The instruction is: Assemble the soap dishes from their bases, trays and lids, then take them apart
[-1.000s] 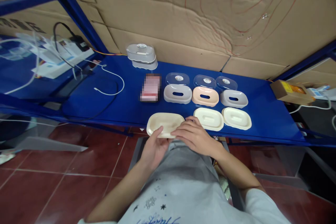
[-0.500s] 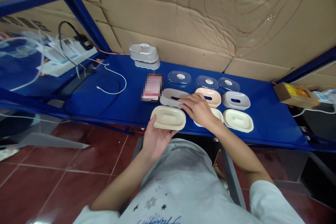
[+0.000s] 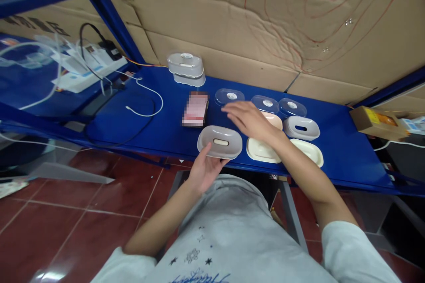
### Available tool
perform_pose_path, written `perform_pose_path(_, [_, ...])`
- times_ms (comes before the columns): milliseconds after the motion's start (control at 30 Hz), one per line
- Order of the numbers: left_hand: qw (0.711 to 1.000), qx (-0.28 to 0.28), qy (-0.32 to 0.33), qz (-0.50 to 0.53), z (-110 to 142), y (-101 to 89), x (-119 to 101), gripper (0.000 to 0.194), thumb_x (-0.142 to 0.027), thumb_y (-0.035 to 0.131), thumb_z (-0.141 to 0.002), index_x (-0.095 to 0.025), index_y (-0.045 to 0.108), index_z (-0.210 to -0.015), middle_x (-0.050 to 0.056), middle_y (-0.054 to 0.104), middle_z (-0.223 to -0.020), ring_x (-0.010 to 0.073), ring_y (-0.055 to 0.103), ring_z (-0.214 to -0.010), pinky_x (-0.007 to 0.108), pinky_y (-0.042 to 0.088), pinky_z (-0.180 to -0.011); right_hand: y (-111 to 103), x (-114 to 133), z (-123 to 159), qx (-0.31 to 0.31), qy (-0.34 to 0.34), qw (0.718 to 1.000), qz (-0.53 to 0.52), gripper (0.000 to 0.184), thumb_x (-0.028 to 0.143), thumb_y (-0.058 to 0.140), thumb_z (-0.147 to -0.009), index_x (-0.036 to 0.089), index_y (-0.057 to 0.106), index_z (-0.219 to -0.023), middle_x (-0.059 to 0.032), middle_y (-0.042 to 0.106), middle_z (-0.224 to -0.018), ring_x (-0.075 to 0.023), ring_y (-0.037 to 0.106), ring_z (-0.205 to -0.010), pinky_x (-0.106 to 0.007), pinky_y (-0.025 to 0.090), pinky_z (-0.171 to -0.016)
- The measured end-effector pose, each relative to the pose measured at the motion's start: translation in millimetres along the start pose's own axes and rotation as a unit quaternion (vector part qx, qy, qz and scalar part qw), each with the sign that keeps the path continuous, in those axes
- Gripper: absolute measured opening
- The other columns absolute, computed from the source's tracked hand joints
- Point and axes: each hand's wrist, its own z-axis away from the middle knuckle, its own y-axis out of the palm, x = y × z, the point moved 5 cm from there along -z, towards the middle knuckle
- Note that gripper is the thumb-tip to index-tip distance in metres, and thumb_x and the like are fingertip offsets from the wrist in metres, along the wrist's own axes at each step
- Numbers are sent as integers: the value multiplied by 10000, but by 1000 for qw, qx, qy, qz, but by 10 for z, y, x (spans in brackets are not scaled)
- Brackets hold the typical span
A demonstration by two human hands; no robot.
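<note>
A grey oval dish [image 3: 219,133] is held at the near edge of the blue table [image 3: 348,146], left of the middle. A cream tab [image 3: 221,142] shows through the slot in its floor. The left hand [image 3: 203,174] grips it from the near side, thumb over the rim and fingers beneath, the dish tilted slightly toward the person. The right hand [image 3: 250,120] hovers palm down beyond the dish, fingers stretched out and close together; nothing shows in it, though its underside is hidden. Its fingertips are near a clear lid [image 3: 229,96], and whether they touch it cannot be told.

Just right of the held dish, along the near edge, lie a cream base [image 3: 260,149] and another cream base [image 3: 314,154], both partly covered by the right hand and forearm. Behind them sit a peach dish [image 3: 275,120], partly hidden, and a second grey dish [image 3: 303,127]. Behind those are two more clear lids, the middle lid [image 3: 265,104] and the right lid [image 3: 292,107].

Left of the lids lies a phone [image 3: 195,108], its face pixelated. A lidded grey box [image 3: 186,70] stands at the far edge, and a white cable [image 3: 161,101] curls toward the far left corner. By the right edge is a cardboard box [image 3: 365,124].
</note>
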Motion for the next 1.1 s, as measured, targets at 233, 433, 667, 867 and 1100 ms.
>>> perform_pose_path(233, [999, 34, 12, -16, -1, 13, -1, 392, -423, 749, -969, -255, 723, -1323, 81, 765, -1383, 342, 613, -1439, 580, 498, -1207, 346, -975, -664, 149, 173, 971, 65, 1056, 394, 872, -858, 208, 300, -1727, -198, 142, -1833, -448, 113, -1698, -643, 130, -1355])
perform_pose_path(433, [998, 59, -9, 17, -5, 49, -20, 537, -613, 654, -986, -240, 713, -1367, 109, 736, -1440, 389, 582, -1469, 654, 447, -1228, 331, -1163, -744, 140, 194, 970, 41, 971, 519, 900, -791, 247, 475, -1621, -197, 492, -1669, -459, 478, -1525, -651, 370, -1232])
perform_pose_path(667, [997, 68, -17, 38, -19, 56, -10, 524, -606, 593, -1027, -263, 690, -1411, 97, 746, -1427, 362, 612, -1444, 602, 465, -1222, 58, -504, -131, 57, 108, 991, -54, 758, 617, 777, -890, 262, 544, -1518, -140, 621, -1510, -371, 601, -1351, -548, 472, -1143])
perform_pose_path(867, [998, 62, 5, 26, -9, 67, -10, 496, -586, 576, -1044, -248, 708, -1381, 86, 750, -1420, 311, 647, -1394, 483, 558, -1133, 132, 117, 291, 89, 41, 990, -103, 782, 623, 789, -895, 259, 540, -1540, -147, 617, -1508, -356, 595, -1356, -526, 494, -1129])
perform_pose_path(1100, [998, 62, 9, 23, -19, 52, 1, 563, -642, 535, -1050, -248, 679, -1425, 91, 744, -1419, 297, 658, -1370, 428, 601, -1037, 201, 262, 358, 82, 55, 990, -95, 825, 579, 851, -855, 297, 511, -1552, -139, 576, -1482, -372, 587, -1354, -572, 493, -1155])
